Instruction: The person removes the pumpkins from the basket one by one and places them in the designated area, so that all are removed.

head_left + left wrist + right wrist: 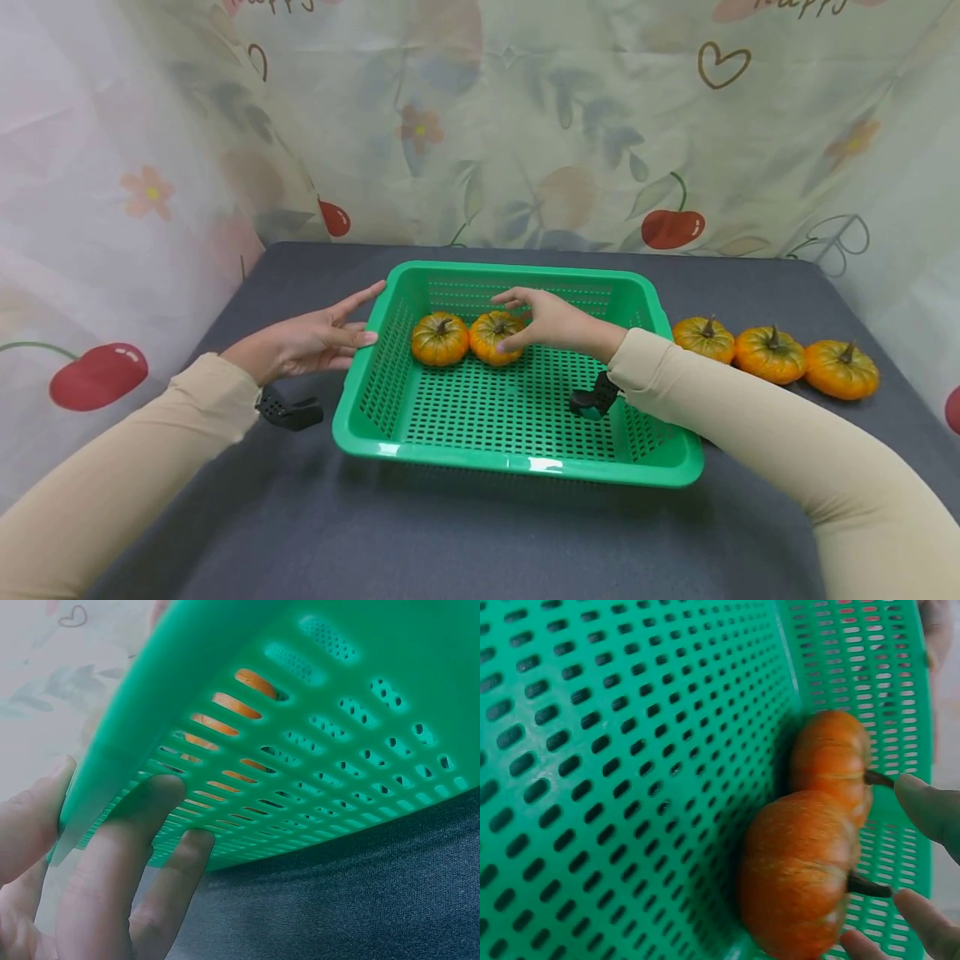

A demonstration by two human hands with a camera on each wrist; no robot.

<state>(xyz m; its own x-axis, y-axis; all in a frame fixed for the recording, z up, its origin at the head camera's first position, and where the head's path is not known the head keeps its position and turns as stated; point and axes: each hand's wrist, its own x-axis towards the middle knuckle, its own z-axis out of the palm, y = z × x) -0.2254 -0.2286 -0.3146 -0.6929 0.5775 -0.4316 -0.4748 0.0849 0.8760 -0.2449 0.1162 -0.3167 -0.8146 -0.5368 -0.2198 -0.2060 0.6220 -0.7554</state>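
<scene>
1. Key relation: the nearer pumpkin (487, 335) sits inside the green plastic basket (465, 460), directly below and slightly left of the right hand (551, 321), whose thumb and fingers stand apart, arched over its right side. Contact: cannot tell.
2. The farther pumpkin (440, 342) lies just left of that one, touching it, between both hands; closer to the left wall. Both upright, stems up.
3. Left hand (311, 337): spread, fingers fairly straight, set against the basket's left rim and outer wall; not wrapped round it.
4. Basket's long axis runs left to right, from the left hand to beneath the right sleeve (750, 417). Bare perforated floor shows below the right hand.
5. Row of three pumpkins (770, 358) on the grey desk (517, 542), right of the right hand, outside the basket.
6. In the way: the basket's right wall stands between right hand and row; the sleeve crosses that rim on the row's near side.
7. Beyond both hands: a cherry-printed curtain (510, 133).
</scene>
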